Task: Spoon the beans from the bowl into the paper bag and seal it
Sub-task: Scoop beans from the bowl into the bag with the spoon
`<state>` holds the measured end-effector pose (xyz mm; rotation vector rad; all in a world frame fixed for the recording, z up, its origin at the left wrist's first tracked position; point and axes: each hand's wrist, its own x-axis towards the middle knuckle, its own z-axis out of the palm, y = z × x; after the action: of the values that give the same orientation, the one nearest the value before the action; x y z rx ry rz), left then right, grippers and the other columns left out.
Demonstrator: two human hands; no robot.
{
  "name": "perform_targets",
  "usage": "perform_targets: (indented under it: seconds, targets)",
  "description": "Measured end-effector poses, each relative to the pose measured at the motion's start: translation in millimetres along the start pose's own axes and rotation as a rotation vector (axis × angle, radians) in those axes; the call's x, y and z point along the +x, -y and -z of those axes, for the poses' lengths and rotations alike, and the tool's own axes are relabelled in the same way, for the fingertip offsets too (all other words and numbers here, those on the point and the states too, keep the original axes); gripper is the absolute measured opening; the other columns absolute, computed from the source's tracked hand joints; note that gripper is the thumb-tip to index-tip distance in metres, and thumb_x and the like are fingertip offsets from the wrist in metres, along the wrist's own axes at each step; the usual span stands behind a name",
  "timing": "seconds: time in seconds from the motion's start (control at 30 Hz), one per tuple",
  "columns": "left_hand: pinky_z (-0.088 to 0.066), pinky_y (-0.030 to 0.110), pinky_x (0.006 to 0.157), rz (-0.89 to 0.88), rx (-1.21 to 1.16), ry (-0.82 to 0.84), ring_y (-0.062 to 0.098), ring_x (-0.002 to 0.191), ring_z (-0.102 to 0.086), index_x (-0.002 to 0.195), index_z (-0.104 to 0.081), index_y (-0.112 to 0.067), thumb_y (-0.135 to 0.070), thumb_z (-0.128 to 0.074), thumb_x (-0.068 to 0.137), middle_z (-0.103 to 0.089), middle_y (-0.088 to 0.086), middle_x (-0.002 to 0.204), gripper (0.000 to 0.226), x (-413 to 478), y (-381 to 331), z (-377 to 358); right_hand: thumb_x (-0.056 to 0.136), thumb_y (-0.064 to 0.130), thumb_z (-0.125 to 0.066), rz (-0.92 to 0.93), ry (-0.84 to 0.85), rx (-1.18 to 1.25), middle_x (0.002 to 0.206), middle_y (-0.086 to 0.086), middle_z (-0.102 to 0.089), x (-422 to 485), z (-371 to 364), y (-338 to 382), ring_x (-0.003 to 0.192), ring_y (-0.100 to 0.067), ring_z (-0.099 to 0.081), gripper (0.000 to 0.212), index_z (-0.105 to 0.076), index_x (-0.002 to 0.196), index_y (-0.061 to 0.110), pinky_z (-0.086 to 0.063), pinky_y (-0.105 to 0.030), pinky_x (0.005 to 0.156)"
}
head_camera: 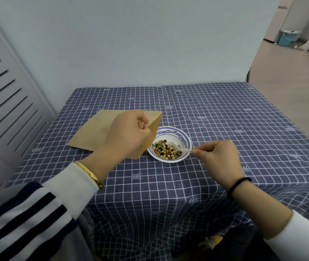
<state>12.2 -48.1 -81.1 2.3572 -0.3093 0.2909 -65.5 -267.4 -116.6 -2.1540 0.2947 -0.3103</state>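
Observation:
A white bowl (184, 141) with a blue patterned rim sits in the middle of the table and holds mixed beans (164, 150) in green, cream, red and black. A flat brown paper bag (91, 132) lies just left of it, its open end lifted beside the bowl's rim. My left hand (129, 136) grips that raised edge of the bag. My right hand (217, 157) pinches the handle of a white plastic spoon (180, 148), whose scoop rests among the beans in the bowl.
The table wears a navy cloth (225, 119) with a white grid. A pale wall stands just behind it and a louvred door (8, 102) to the left. Far right, a blue bucket (286, 38) sits on the floor.

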Motion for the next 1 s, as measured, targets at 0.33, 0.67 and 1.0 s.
perform_targets:
  seconds: [0.33, 0.67, 1.0]
  targets:
    - [-0.057, 0.038, 0.052, 0.005, -0.022, -0.005, 0.009, 0.052, -0.057, 0.084, -0.066, -0.023, -0.005, -0.064, 0.077, -0.060, -0.007, 0.062, 0.020, 2.0, 1.5, 0.8, 0.072, 0.007, -0.075, -0.376, 0.153, 0.360, 0.036, 0.009, -0.051, 0.9, -12.0, 2.6, 0.035, -0.006, -0.045, 0.009, -0.073, 0.068, -0.001, -0.037, -0.019, 0.041]
    - [-0.058, 0.047, 0.054, 0.033, -0.063, 0.000, 0.014, 0.051, -0.058, 0.085, -0.066, -0.019, -0.003, -0.064, 0.078, -0.060, -0.004, 0.062, 0.018, 4.5, 2.3, 3.7, 0.079, 0.002, -0.066, -0.662, 0.233, 0.628, 0.041, 0.005, -0.036, 8.8, -11.3, 0.0, 0.035, -0.008, -0.025, 0.007, -0.071, 0.078, -0.002, -0.025, -0.020, 0.035]
    - [-0.059, 0.047, 0.056, 0.040, -0.076, -0.004, 0.017, 0.050, -0.059, 0.086, -0.066, -0.016, -0.001, -0.064, 0.079, -0.063, 0.000, 0.063, 0.017, 6.6, 3.9, 2.8, 0.082, 0.005, -0.060, -0.670, 0.262, 0.735, 0.041, 0.006, -0.033, 16.1, 0.2, 7.8, 0.032, -0.006, -0.024, 0.014, -0.067, 0.071, 0.002, -0.025, -0.017, 0.032]
